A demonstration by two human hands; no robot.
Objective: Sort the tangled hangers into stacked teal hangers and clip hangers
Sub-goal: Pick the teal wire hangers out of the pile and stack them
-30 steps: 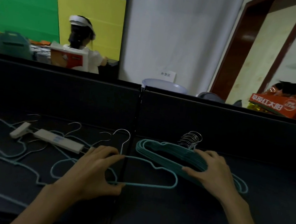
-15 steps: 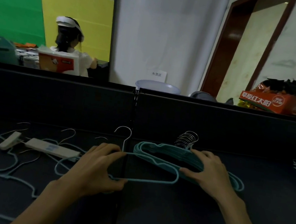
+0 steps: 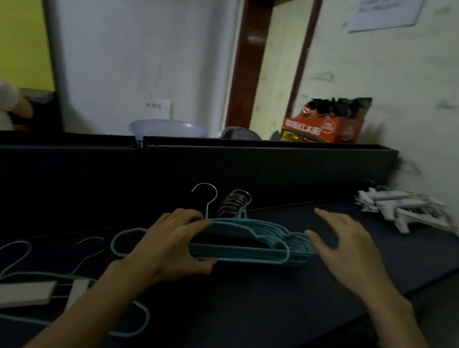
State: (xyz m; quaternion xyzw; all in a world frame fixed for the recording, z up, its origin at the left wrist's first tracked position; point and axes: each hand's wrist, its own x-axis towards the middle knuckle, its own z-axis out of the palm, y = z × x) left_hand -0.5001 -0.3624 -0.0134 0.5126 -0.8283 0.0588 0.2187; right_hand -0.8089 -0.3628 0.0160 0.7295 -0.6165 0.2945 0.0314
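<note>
A single teal hanger [image 3: 241,255] lies on top of the stack of teal hangers [image 3: 286,241] in the middle of the dark table [image 3: 263,309], its silver hook [image 3: 206,197] standing just left of the stack's bunched hooks [image 3: 234,203]. The left hand [image 3: 167,246] grips this hanger at its left half: the fingers curl over the upper edge near the base of the hook, and the thumb presses against the lower bar from the near side. The hanger's left end juts out beyond the hand, past the stack's edge. The right hand [image 3: 350,248] hovers at the stack's right end, fingers spread and relaxed; its thumb tip is just beside the rim, though whether it touches cannot be told. At lower left, loose teal hangers [image 3: 125,332] lie tangled with a white clip hanger [image 3: 2,294]. A pile of white clip hangers [image 3: 401,208] sits at the far right corner, well apart from the stack.
</note>
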